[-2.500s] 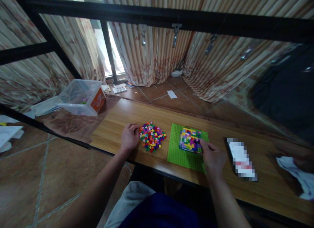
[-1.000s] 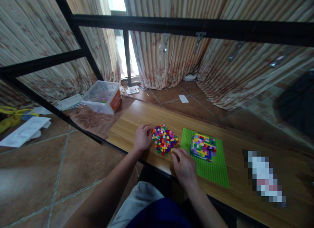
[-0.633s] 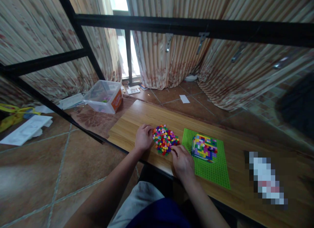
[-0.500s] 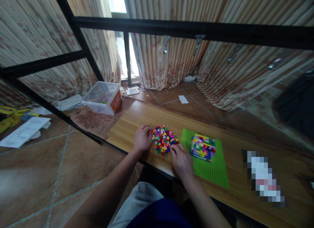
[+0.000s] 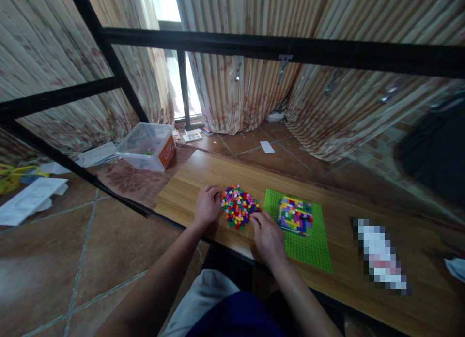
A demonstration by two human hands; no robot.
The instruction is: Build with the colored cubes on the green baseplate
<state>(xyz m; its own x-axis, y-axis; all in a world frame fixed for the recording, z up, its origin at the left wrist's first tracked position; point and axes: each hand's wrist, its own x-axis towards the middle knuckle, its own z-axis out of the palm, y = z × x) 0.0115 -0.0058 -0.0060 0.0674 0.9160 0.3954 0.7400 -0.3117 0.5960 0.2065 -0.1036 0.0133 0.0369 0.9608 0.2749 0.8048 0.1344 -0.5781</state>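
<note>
Left hand (image 5: 207,205) and right hand (image 5: 268,236), part-curled, flank the bricks (image 5: 239,206) just below frame centre; I cannot tell whether either holds one. Block (image 5: 293,214) on baseplate (image 5: 308,254), right.

On the bench (image 5: 196,177), left to right: left hand (image 5: 207,205) at the left edge of the brick pile (image 5: 238,206); right hand (image 5: 268,236) at the pile's right edge, in front of the left side of the baseplate (image 5: 308,254); brick build (image 5: 295,215) on the baseplate's far half; masked item (image 5: 381,257) well apart, further right. Bin (image 5: 140,161) on the rug (image 5: 123,182), beyond the bench's left end. Paper sheet (image 5: 267,147) on the floor (image 5: 47,259), between bench and curtains (image 5: 232,104).
</note>
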